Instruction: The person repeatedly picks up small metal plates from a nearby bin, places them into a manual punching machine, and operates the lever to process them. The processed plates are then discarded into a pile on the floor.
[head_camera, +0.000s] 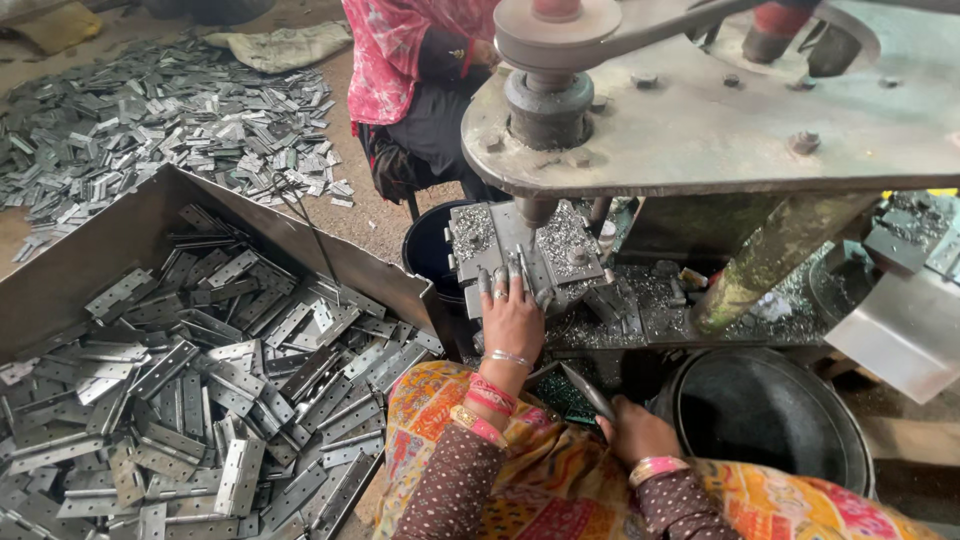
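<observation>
Patterned cloth over my lap (560, 480) fills the bottom of the head view, and both my sleeves come up out of it. My right hand (632, 432) rests low at the lap's far edge, its grip pinched on a thin dark metal strip (585, 388) that angles up and left, kept close where it can be handled quickly. My left hand (512, 318) reaches forward to the press block (520, 255) under the ram (536, 208), fingers spread flat and pressing on its near edge; I judge they steady a piece there, though I cannot tell what lies beneath them. Metal chips litter the block and the press bed's near edge. An open metal bin (150, 215) heaped with flat hinge plates (200, 390) stands just beside my left side, within easy reach. A dark round bucket (765, 420) sits near my right hand, a second one behind the block. Across the floor another person in pink (400, 60) sits near a loose spread of plates (160, 120).
</observation>
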